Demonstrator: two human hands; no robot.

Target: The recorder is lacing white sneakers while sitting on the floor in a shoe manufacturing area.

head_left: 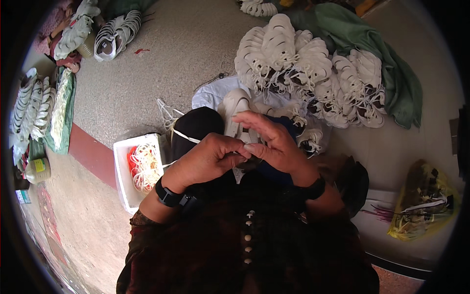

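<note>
Above my lap the two hands meet at the fingertips. My left hand (211, 156) is closed in a pinch, and a white shoelace (186, 136) runs over my dark-clad left knee into it. My right hand (275, 146) has its fingers stretched and apart, its thumb touching the left fingertips. Anything very thin between them is too small to make out. Just beyond the hands is a white shoe upper (236, 104), partly hidden by the right fingers. Loose white lace ends (168, 110) hang beside the left knee.
Left of my legs stands a white box (128, 193) of tangled laces (145, 169). A large pile of white shoe uppers (293, 56) lies ahead, beside green cloth (391, 73). A yellow bag (423, 206) is at right. Another person's hand (73, 63) shows far left near more uppers (117, 35).
</note>
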